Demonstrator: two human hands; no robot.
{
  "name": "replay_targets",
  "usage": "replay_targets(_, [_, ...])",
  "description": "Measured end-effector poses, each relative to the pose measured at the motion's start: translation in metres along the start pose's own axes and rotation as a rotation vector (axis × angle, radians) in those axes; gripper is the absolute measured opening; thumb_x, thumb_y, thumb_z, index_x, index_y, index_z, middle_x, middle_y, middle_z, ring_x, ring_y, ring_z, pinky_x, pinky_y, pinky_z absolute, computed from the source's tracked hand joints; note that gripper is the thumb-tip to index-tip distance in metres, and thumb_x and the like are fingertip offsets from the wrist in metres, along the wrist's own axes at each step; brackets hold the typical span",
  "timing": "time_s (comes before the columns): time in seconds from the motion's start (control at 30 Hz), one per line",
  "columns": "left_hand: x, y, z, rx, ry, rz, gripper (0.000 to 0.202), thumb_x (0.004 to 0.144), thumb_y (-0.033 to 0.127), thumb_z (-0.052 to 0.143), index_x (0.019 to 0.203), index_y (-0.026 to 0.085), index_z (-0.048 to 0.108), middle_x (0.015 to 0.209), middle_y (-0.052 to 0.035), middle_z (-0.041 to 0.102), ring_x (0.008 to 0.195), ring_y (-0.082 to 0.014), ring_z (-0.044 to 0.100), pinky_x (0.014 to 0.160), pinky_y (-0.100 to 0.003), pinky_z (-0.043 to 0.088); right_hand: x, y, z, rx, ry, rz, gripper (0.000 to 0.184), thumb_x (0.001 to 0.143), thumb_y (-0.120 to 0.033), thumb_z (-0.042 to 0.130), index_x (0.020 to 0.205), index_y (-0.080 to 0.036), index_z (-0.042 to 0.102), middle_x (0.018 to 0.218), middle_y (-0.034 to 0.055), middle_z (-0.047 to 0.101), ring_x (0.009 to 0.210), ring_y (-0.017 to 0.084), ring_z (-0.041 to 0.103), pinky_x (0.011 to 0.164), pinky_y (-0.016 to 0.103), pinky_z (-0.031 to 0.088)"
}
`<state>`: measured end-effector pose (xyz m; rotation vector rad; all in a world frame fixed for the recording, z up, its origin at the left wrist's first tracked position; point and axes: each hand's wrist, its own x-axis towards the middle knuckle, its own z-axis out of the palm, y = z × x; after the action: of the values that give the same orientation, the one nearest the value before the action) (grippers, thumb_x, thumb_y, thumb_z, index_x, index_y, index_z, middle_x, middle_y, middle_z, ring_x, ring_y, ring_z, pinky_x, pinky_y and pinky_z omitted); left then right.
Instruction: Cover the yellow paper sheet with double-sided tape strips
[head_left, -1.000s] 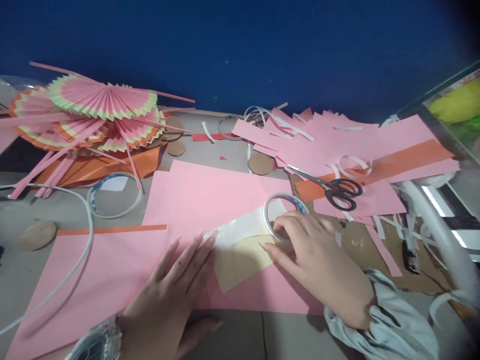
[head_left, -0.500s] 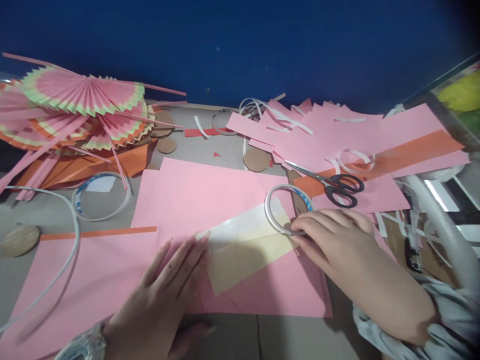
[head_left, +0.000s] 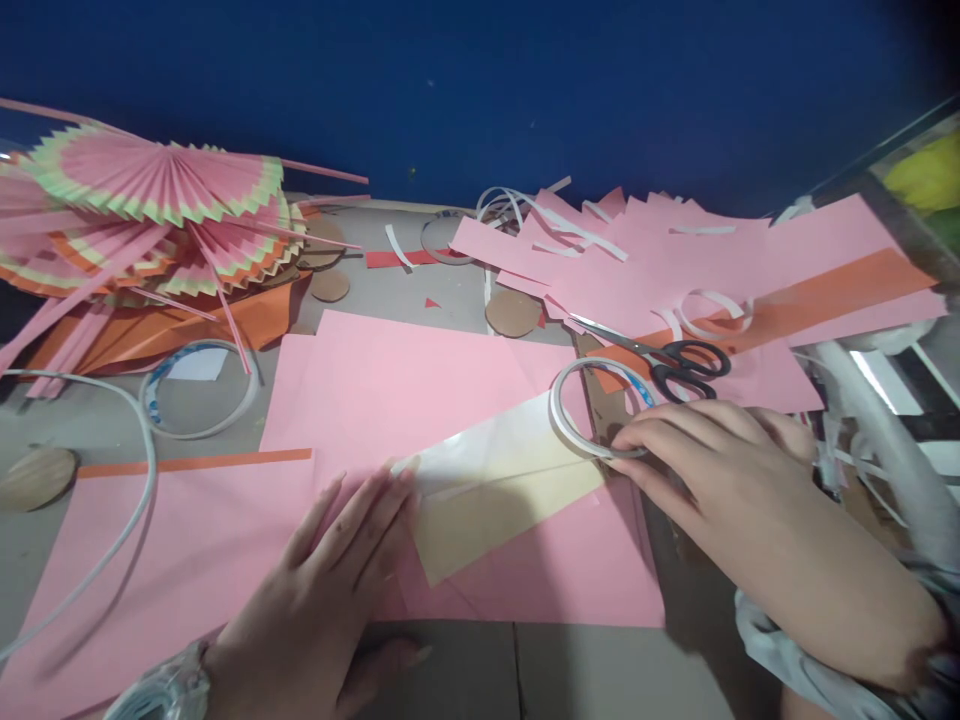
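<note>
My left hand lies flat, fingers stretched out, its fingertips on the left end of a pale yellow paper strip. White tape seems to run along the strip's upper edge. Beneath are large pink paper sheets. My right hand pinches the lower right rim of a tape roll, a thin white ring with blue print inside, tilted over the strip's right end. Black-handled scissors lie just beyond my right hand, on pink and orange paper.
Pleated pink-and-green paper fans are heaped at the back left. Another tape roll and a white cable lie at left. A pile of pink paper pieces with curled white strips sits at the back right. A cardboard disc lies between.
My right hand has moved a little to the right with the tape roll. My left hand stays in place on the yellow strip.
</note>
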<state>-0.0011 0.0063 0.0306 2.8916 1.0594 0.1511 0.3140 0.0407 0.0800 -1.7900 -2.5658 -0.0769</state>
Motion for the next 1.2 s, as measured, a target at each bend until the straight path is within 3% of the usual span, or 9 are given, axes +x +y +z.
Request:
replay_targets(0.23, [0.0, 0.0, 0.0, 0.01, 0.013, 0.008, 0.083, 0.08, 0.055, 0.05, 0.141, 0.003, 0.026, 0.146, -0.0167, 0.03, 0.134, -0.0315, 0.026, 0.113, -0.043, 0.01, -0.003, 0.004, -0.001, -0.082, 0.024, -0.001, 0.041, 0.095, -0.04, 0.022, 0.082, -0.022, 0.056, 0.085, 0.006, 0.064, 0.085, 0.027, 0.053, 0.069, 0.042, 0.031])
replay_targets(0.43, [0.001, 0.002, 0.0, -0.016, 0.029, -0.04, 0.08, 0.081, 0.055, 0.048, 0.14, 0.005, 0.029, 0.144, -0.0145, 0.034, 0.132, -0.0294, 0.031, 0.113, -0.041, 0.01, -0.001, 0.009, 0.006, 0.03, 0.017, -0.025, 0.041, 0.094, -0.044, 0.021, 0.079, -0.024, 0.053, 0.078, 0.0048, 0.061, 0.075, 0.025, 0.054, 0.065, 0.04, 0.03])
replay_targets(0.57, [0.001, 0.003, 0.001, -0.022, 0.028, -0.049, 0.08, 0.081, 0.055, 0.049, 0.14, 0.005, 0.03, 0.144, -0.0145, 0.036, 0.131, -0.0299, 0.032, 0.112, -0.042, 0.01, -0.001, -0.012, -0.001, 0.168, 0.057, -0.067, 0.024, 0.089, -0.043, 0.04, 0.099, -0.025, 0.052, 0.104, 0.0066, 0.06, 0.099, 0.024, 0.052, 0.082, 0.039, 0.032])
replay_targets(0.67, [-0.001, 0.002, 0.001, 0.0, 0.014, -0.012, 0.079, 0.081, 0.053, 0.05, 0.139, 0.003, 0.03, 0.145, -0.0163, 0.032, 0.132, -0.0316, 0.03, 0.112, -0.044, 0.009, 0.003, -0.038, 0.0, 0.261, -0.007, -0.15, 0.027, 0.086, -0.033, 0.05, 0.113, -0.027, 0.048, 0.114, 0.0016, 0.058, 0.106, 0.022, 0.049, 0.087, 0.037, 0.03])
replay_targets(0.73, [0.0, 0.001, 0.001, 0.009, 0.006, 0.004, 0.079, 0.082, 0.052, 0.049, 0.139, 0.001, 0.029, 0.145, -0.0179, 0.03, 0.132, -0.0325, 0.028, 0.111, -0.046, 0.01, 0.008, -0.05, 0.008, 0.228, -0.007, -0.105, 0.03, 0.086, -0.027, 0.051, 0.117, -0.027, 0.047, 0.112, -0.0002, 0.06, 0.103, 0.022, 0.05, 0.085, 0.037, 0.029])
replay_targets(0.87, [0.002, 0.0, 0.0, 0.013, -0.027, 0.005, 0.078, 0.082, 0.051, 0.049, 0.138, 0.0, 0.031, 0.146, -0.0191, 0.028, 0.133, -0.0337, 0.027, 0.111, -0.047, 0.01, 0.015, -0.054, 0.025, 0.258, 0.021, -0.022, 0.007, 0.088, -0.023, 0.049, 0.094, -0.024, 0.054, 0.098, -0.0011, 0.063, 0.092, 0.02, 0.052, 0.081, 0.036, 0.028])
replay_targets(0.93, [0.002, 0.0, 0.0, 0.012, -0.031, 0.005, 0.076, 0.082, 0.052, 0.048, 0.137, 0.001, 0.033, 0.147, -0.0185, 0.027, 0.133, -0.0335, 0.026, 0.111, -0.047, 0.01, 0.016, -0.052, 0.027, 0.293, 0.013, 0.005, 0.01, 0.09, -0.022, 0.045, 0.083, -0.022, 0.052, 0.089, -0.0016, 0.063, 0.086, 0.018, 0.052, 0.08, 0.036, 0.027])
replay_targets(1.2, [-0.005, 0.001, 0.003, -0.033, -0.055, -0.034, 0.074, 0.085, 0.053, 0.045, 0.139, 0.004, 0.03, 0.149, -0.0156, 0.021, 0.136, -0.0315, 0.02, 0.111, -0.046, 0.009, 0.016, -0.052, 0.026, 0.429, -0.058, 0.079, 0.012, 0.091, -0.021, 0.042, 0.081, -0.022, 0.049, 0.082, -0.003, 0.061, 0.081, 0.016, 0.051, 0.084, 0.036, 0.026])
